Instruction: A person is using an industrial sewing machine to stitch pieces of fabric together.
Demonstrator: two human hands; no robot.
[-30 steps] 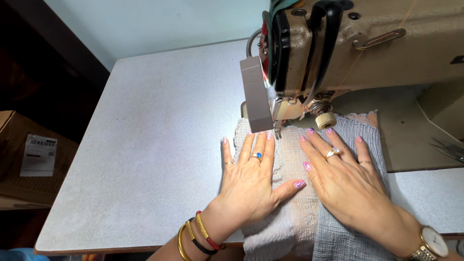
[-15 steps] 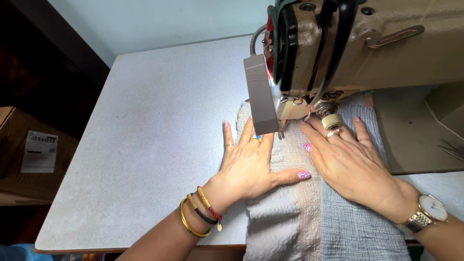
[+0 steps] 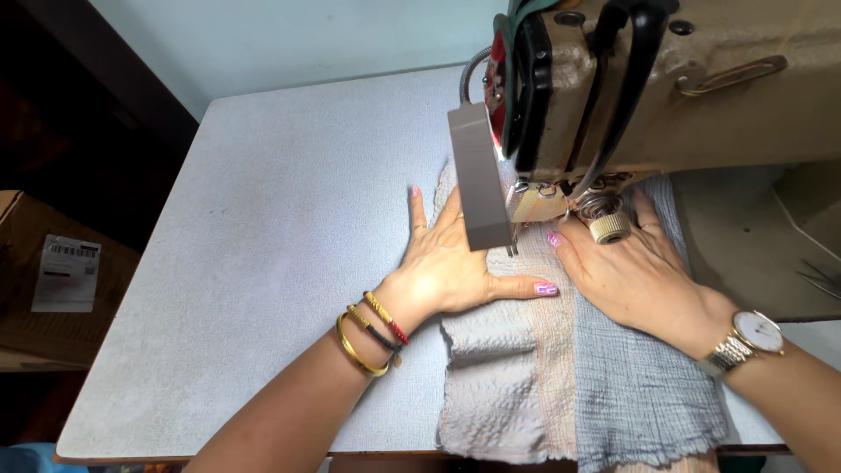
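Crinkled fabric (image 3: 561, 377): pale grey panel at left, blue-grey at right, one pinkish stitched strip between; ragged near edge. It lies flat on the grey table (image 3: 263, 263), running under the beige sewing machine (image 3: 701, 88). Two hands on it. Left hand (image 3: 447, 267) flat, fingers spread, thumb out; three bangles at the wrist. Right hand (image 3: 631, 271) flat beside the presser foot, fingers partly hidden; one wristwatch (image 3: 745, 340). Pale wall behind; one cardboard box (image 3: 53, 280) at left.

Sewing workshop: industrial sewing machine (image 3: 666, 96), grey worktable (image 3: 263, 263), cardboard box (image 3: 53, 280).
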